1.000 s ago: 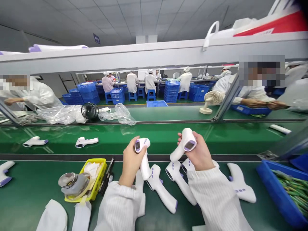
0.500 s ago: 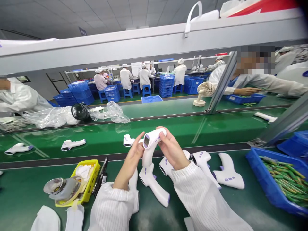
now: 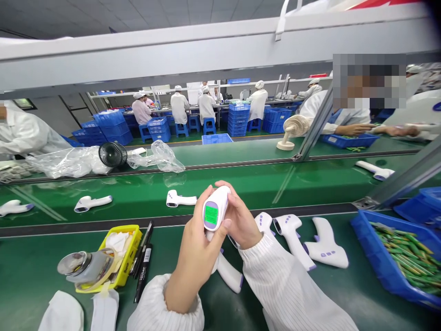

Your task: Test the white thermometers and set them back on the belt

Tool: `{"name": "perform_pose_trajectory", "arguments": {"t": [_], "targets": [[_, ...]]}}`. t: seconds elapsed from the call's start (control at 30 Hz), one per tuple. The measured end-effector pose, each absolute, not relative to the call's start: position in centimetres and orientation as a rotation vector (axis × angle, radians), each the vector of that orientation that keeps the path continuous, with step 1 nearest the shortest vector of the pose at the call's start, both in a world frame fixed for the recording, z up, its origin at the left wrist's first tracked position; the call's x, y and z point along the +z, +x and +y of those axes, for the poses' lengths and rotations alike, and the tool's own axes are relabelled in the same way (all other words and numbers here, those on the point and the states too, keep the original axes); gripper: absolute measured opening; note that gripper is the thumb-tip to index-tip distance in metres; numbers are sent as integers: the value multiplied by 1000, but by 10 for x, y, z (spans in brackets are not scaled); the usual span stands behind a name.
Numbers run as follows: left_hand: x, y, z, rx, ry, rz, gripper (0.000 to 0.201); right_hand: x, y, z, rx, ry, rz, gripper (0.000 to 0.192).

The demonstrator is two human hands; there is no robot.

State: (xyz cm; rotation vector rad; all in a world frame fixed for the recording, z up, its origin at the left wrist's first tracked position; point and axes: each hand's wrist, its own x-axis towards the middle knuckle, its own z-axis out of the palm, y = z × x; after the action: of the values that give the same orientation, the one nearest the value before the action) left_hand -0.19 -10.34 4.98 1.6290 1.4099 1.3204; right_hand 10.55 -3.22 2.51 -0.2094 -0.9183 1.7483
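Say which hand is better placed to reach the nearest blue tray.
Likely the right hand: it and the left hand both hold the green-lit white device, but the right is nearer the blue tray.

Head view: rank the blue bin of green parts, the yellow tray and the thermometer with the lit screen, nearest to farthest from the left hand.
1. Lit-screen thermometer: held in the left hand.
2. Yellow tray: left of the hand.
3. Blue bin: far right.
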Motion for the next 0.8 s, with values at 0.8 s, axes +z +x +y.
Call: {"name": "perform_pose_trajectory", "arguments": {"t": [0.8], "targets": [[56, 1, -109, 1319, 1705, 1460, 54, 20, 97, -32, 1825, -193, -763, 24]]}}
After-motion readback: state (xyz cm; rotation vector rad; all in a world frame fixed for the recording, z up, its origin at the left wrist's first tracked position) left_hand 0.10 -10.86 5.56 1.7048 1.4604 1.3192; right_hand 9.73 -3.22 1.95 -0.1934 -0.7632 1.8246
